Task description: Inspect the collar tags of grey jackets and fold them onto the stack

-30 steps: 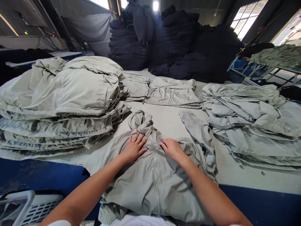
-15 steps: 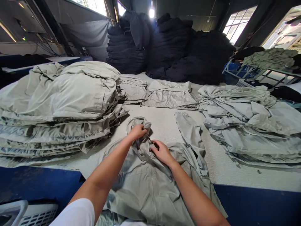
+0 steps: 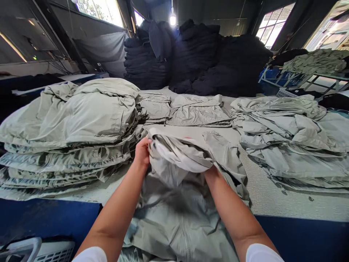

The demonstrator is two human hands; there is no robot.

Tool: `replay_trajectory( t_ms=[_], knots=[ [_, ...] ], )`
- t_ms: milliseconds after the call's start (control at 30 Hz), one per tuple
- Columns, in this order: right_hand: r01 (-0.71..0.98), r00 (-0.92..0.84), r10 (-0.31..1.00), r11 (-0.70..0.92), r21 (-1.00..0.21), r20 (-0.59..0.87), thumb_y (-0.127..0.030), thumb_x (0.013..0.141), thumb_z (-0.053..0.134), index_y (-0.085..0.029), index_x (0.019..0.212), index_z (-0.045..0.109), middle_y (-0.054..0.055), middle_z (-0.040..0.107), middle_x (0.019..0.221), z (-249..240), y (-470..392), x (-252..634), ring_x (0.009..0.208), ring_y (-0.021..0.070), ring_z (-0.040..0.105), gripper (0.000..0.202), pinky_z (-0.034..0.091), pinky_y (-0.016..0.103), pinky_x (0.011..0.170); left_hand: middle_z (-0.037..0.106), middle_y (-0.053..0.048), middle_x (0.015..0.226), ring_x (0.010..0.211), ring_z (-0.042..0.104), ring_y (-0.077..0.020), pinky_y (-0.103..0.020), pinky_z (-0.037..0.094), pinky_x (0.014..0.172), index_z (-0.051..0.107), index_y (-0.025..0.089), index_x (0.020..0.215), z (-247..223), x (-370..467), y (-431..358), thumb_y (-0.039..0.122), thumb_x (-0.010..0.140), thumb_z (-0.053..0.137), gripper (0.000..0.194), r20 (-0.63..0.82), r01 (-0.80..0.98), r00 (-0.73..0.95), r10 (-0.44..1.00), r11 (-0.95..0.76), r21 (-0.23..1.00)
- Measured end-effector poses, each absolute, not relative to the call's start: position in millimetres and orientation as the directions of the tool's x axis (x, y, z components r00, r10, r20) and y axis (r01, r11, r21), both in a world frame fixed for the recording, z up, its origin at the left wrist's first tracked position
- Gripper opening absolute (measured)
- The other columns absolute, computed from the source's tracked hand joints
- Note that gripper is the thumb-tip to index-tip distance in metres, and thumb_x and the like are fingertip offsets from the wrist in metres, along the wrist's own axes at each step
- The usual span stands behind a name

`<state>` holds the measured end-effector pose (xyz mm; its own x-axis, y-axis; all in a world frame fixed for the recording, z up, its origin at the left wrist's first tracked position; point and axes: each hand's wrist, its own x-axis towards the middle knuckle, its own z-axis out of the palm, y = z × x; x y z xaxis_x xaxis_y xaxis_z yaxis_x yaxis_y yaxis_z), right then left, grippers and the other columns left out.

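A grey-green zip-front jacket (image 3: pixel 174 218) lies before me, its lower part hanging toward me over the table's front edge. Its collar or hood end is lifted off the table and spread between both hands. My left hand (image 3: pixel 142 153) is closed on the left side of that raised end, thumb toward the cloth. On the opposite side my right hand (image 3: pixel 212 174) supports the fabric from beneath, with most of its fingers hidden by the cloth. One sleeve (image 3: pixel 222 149) stretches away from me on the table, right of the raised part.
At left stands a tall stack of similar garments (image 3: pixel 89 112); another pile (image 3: pixel 294 145) is at right. Folded garments (image 3: pixel 199 111) lie across the far side of the white table (image 3: pixel 267 196). Dark garment stacks (image 3: pixel 196 62) rise behind. A white plastic basket (image 3: pixel 54 251) sits low at left.
Both hands have moved apart. The bunched upper end of the jacket has been raised and spread wide between them. The view has shifted slightly.
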<state>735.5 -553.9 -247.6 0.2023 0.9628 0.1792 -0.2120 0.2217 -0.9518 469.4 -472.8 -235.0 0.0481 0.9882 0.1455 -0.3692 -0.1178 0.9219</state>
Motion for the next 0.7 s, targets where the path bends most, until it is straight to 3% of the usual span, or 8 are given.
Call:
replay_trajectory(
  t_ms=[100, 200, 233, 300, 400, 500, 600, 700],
  knots=[
    [-0.179, 0.514, 0.837, 0.317, -0.932, 0.186, -0.036, 0.098, 0.057, -0.021, 0.131, 0.065, 0.006, 0.078, 0.113, -236, -530, 776, 0.111, 0.0235, 0.074, 0.037, 0.058, 0.048, 0.105, 0.073, -0.007, 0.112, 0.115, 0.069, -0.0246, -0.039, 0.055, 0.103, 0.065, 0.021, 0.106, -243, 463, -459, 0.031, 0.078, 0.068, 0.029, 0.218, -0.039, -0.168, 0.961, -0.227, 0.973],
    [0.066, 0.698, 0.643, 0.379, -0.923, 0.314, -0.035, 0.093, 0.061, -0.021, 0.138, 0.060, 0.009, 0.071, 0.131, -249, -527, 796, 0.135, 0.0241, 0.060, 0.047, 0.039, 0.052, 0.123, 0.062, -0.012, 0.146, 0.145, 0.050, -0.0279, -0.048, 0.036, 0.125, 0.064, 0.023, 0.126, -273, 463, -473, 0.031, 0.084, 0.070, 0.043, 0.349, 0.198, -0.106, 0.931, -0.325, 0.925],
    [0.228, 0.638, 0.637, 0.380, -0.897, 0.432, -0.036, 0.093, 0.061, -0.021, 0.136, 0.062, 0.011, 0.068, 0.136, -259, -532, 795, 0.139, 0.0246, 0.056, 0.046, 0.035, 0.052, 0.125, 0.056, -0.013, 0.155, 0.151, 0.043, -0.0301, -0.052, 0.031, 0.127, 0.063, 0.023, 0.132, -287, 466, -483, 0.034, 0.087, 0.069, 0.046, 0.402, 0.337, 0.006, 0.916, -0.380, 0.861],
    [0.578, 0.282, 0.735, 0.382, -0.721, 0.616, -0.039, 0.095, 0.062, -0.022, 0.133, 0.067, 0.014, 0.064, 0.145, -285, -549, 785, 0.144, 0.0276, 0.051, 0.042, 0.032, 0.053, 0.126, 0.042, -0.014, 0.168, 0.158, 0.031, -0.0366, -0.065, 0.023, 0.128, 0.060, 0.025, 0.144, -313, 473, -505, 0.043, 0.094, 0.065, 0.054, 0.394, 0.603, 0.296, 0.870, -0.491, 0.629],
    [0.832, -0.214, 0.894, 0.378, -0.406, 0.393, -0.046, 0.097, 0.064, -0.026, 0.142, 0.065, 0.014, 0.053, 0.159, -318, -578, 764, 0.153, 0.0332, 0.040, 0.049, 0.028, 0.058, 0.126, 0.029, -0.012, 0.174, 0.163, 0.015, -0.0440, -0.079, 0.013, 0.123, 0.051, 0.031, 0.157, -337, 482, -530, 0.053, 0.100, 0.058, 0.061, 0.207, 0.764, 0.539, 0.817, -0.577, 0.289],
    [0.926, -0.195, 0.958, 0.250, -0.282, 0.211, -0.045, 0.100, 0.061, -0.025, 0.141, 0.067, 0.015, 0.057, 0.156, -326, -586, 755, 0.149, 0.0357, 0.044, 0.046, 0.033, 0.058, 0.122, 0.025, -0.010, 0.176, 0.164, 0.011, -0.0426, -0.078, 0.014, 0.123, 0.043, 0.033, 0.162, -339, 484, -535, 0.057, 0.104, 0.048, 0.064, 0.115, 0.758, 0.628, 0.769, -0.639, 0.133],
    [0.915, -0.191, 0.959, 0.251, -0.315, 0.207, -0.039, 0.105, 0.051, -0.022, 0.123, 0.077, 0.013, 0.072, 0.133, -308, -565, 754, 0.129, 0.0298, 0.060, 0.036, 0.044, 0.047, 0.113, 0.024, -0.009, 0.176, 0.164, 0.012, -0.0394, -0.075, 0.015, 0.125, 0.039, 0.033, 0.164, -331, 483, -527, 0.058, 0.105, 0.046, 0.064, 0.095, 0.726, 0.673, 0.733, -0.680, 0.103],
    [0.888, -0.208, 0.960, 0.266, -0.374, 0.190, -0.033, 0.100, 0.057, -0.020, 0.137, 0.070, 0.015, 0.069, 0.137, -278, -528, 759, 0.129, 0.0283, 0.061, 0.041, 0.046, 0.042, 0.112, 0.025, -0.009, 0.176, 0.164, 0.013, -0.0378, -0.074, 0.014, 0.126, 0.039, 0.032, 0.164, -326, 484, -520, 0.058, 0.105, 0.045, 0.064, 0.091, 0.700, 0.700, 0.709, -0.705, 0.111]
  ],
)
